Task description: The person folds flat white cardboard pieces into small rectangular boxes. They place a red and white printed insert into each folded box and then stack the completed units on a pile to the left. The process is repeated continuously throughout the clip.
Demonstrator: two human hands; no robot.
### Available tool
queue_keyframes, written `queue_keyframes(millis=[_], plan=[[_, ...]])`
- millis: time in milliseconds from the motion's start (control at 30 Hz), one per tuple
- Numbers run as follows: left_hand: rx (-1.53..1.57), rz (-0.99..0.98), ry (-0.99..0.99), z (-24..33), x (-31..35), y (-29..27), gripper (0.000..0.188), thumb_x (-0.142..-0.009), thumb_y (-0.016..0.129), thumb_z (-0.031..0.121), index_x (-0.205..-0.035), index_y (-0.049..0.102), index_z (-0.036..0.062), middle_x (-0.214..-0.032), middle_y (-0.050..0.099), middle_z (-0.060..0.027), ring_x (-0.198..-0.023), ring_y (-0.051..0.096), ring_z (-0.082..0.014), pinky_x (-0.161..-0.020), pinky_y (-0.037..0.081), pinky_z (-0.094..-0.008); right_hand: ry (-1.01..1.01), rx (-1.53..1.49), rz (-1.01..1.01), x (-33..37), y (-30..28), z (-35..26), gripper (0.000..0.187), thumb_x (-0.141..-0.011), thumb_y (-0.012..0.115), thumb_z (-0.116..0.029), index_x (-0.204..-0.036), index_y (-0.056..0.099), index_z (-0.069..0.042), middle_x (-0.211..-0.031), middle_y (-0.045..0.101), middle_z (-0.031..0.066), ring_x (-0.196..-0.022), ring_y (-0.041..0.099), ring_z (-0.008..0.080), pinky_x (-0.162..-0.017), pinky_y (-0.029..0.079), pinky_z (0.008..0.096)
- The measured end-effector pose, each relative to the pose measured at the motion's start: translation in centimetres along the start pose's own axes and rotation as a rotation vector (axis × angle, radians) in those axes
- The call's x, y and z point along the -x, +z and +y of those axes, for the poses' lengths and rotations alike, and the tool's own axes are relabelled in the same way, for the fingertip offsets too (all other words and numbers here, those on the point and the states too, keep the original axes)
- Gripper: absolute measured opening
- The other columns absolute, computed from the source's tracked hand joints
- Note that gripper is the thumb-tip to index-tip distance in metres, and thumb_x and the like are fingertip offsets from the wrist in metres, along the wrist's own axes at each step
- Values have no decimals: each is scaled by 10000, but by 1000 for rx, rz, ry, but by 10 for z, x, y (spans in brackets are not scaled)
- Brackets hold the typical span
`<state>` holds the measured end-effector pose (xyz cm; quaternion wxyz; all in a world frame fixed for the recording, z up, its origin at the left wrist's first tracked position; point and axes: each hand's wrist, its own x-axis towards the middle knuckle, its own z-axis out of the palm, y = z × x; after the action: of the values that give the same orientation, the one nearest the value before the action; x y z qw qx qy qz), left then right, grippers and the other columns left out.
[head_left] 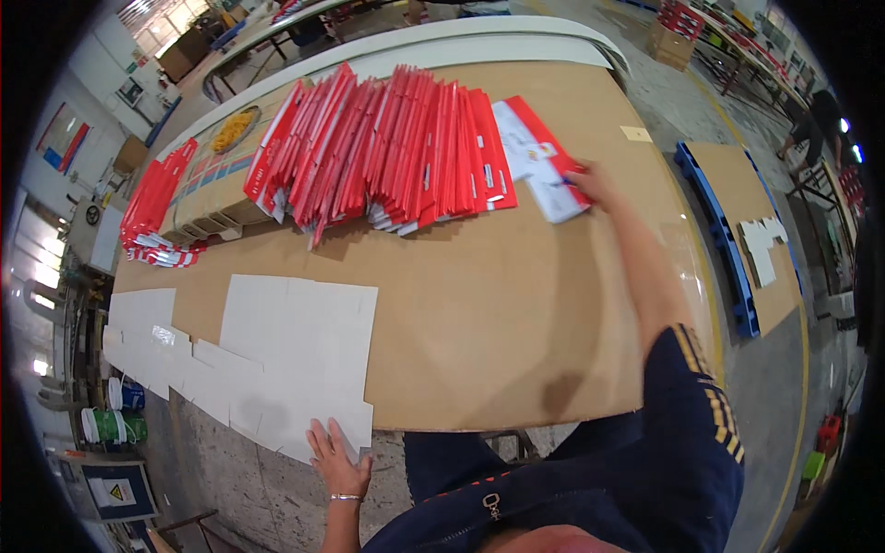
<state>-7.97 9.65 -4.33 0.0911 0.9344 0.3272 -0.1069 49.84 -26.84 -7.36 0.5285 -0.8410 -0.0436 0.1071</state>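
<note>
One big table (479,332) topped with brown cardboard carried the whole lot. The main load was a long row of red folders (396,147), packed tight and leaning on each other; my guess is a bump at the right end could've sent them sliding, since I saw no prop there. White cardboard (300,332) lay nearer and seemed to poke past the near edge, so a snagged sleeve might've dragged it off. Over left was a brown carton (198,198).

The loose red-and-white folder (559,199) sat just off the row's right end, right hand (595,184) at its outer edge. Couldn't tell if those fingers pinched or just rested; a weak hold could've dropped it. Left hand (339,461) was open, fingers spread over the white cardboard. Tiniest were the yellow bits (234,132) on the carton, probably spillable if knocked.
</note>
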Motion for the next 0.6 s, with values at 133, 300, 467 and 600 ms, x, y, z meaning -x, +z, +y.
queue_keyframes(millis=[133,300,467,600], plan=[[69,124,243,-16,-11,14,843,-734,713,203,-1469,322,71,-1545,220,-233,-1413,215,-458,-1065,321,-606,-286,353,241,-44,77,-1,350,-880,634,-139,-1213,620,-32,-973,709,168,-853,674,241,-775,524,373],[50,322,310,-23,10,-30,329,-807,614,63,-1126,612,-18,-1182,624,-192,-1074,603,-376,-910,502,-432,-466,319,236,75,109,-60,444,-849,664,-180,-1254,552,-37,-1191,613,206,-1149,555,369,-958,450,448],[60,511,659,49,11,-81,177,-815,576,-15,-962,671,1,-983,697,-151,-855,674,-325,-740,554,-368,-1172,184,-457,304,168,-114,650,-743,758,-161,-1332,502,-59,-1306,517,185,-1234,491,314,-1061,373,461],[126,563,724,75,33,-76,219,-775,618,-13,-979,678,40,-1031,678,-125,-944,649,-282,-923,479,-436,-1146,281,-538,357,241,-119,529,-713,717,-97,-1218,567,-49,-1080,625,158,-1012,607,323,-875,485,428]])
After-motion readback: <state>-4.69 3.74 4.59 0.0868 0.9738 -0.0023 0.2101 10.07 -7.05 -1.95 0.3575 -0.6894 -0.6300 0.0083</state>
